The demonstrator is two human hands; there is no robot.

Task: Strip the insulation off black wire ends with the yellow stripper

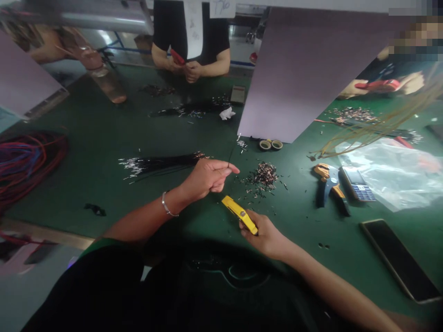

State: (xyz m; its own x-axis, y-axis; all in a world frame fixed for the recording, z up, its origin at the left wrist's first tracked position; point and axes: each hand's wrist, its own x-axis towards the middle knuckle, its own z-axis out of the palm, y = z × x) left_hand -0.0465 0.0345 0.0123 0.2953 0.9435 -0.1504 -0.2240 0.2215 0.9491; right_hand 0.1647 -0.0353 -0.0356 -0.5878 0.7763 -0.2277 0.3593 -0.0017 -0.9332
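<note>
Between thumb and fingertips, my left hand (209,179) pinches a thin black wire (231,152) that points up and away from me. A yellow hand tool (240,215), which looks like a wire stripper, is gripped in my right hand (265,234), its head angled toward my left hand but apart from it. Just beyond my left wrist lies a bundle of black wires (166,161) with silvery ends at the left and coppery ends at the right. A heap of small dark and copper-coloured offcuts (266,174) sits to the right of my left hand.
At right are orange-and-blue pliers (328,184), a keypad phone (358,183), a smartphone (398,258) and a clear plastic bag (404,175). Coiled red and blue wires (24,166) lie at left. A grey divider panel (294,69) stands ahead. Co-workers' hands (187,69) hold a red tool across the table.
</note>
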